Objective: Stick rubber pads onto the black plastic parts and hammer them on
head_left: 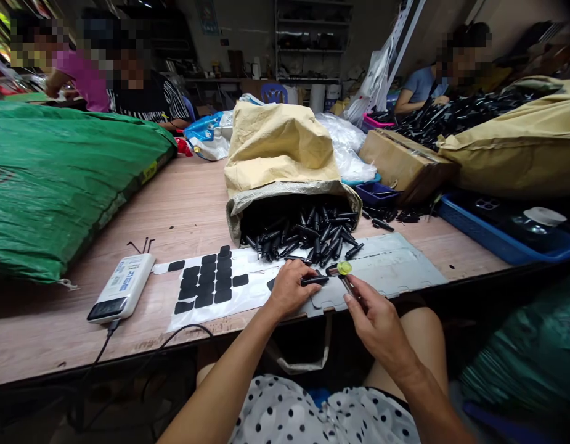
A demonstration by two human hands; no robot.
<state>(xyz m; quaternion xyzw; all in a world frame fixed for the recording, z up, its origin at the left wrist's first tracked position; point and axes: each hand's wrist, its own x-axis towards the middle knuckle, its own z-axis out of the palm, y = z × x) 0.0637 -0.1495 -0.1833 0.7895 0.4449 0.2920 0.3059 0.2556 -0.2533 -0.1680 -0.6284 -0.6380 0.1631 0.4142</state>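
My left hand point(291, 285) rests at the front edge of the work surface, its fingers closed on a small black tapered part point(315, 280). Just to the right, my right hand point(376, 317) pinches a slim metallic tool point(348, 286) with a round yellow-green piece point(344, 267) at its upper end; its exact kind is unclear. The tool's tip is close to the black part, but I cannot tell whether they touch. Under both hands lies a grey sheet point(395, 259). Ahead, many similar black parts point(324, 234) spill from a tan sack point(282, 148).
On the left, rounded black pads point(206, 280) sit on white backing beside a white power bank point(122, 287) with a cable. A green sack point(67, 179) bulges behind it. At the right are a blue tray point(492, 228) and a cardboard box point(405, 157). Several people sit farther back.
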